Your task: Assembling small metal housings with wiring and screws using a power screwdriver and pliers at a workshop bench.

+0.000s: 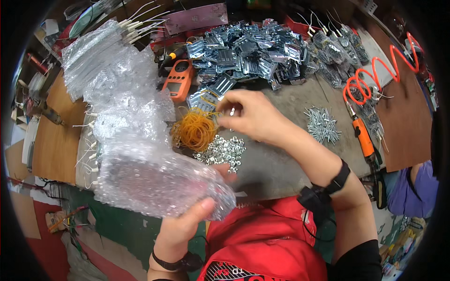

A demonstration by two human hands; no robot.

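My left hand (190, 218) is closed around the near end of a bubble-wrapped bundle (150, 180), tilted over the table's front left and slightly blurred. A reddish patch shows through the clear wrap. My right hand (251, 112) is bent into a pinch at the right edge of a tangled heap of amber rubber bands (194, 129). Thin amber strands run up beside its fingertips, and a rubber band seems to be between them. Small silver nuts (222, 151) lie in a loose pile just below, between my two hands.
More bubble-wrapped bundles (117, 70) with white leads are stacked at the left. Metal brackets (248, 51) are heaped at the back, beside an orange meter (179, 80). At the right lie screws (323, 124) and an orange-bodied driver (363, 138) on a coiled red hose (358, 89).
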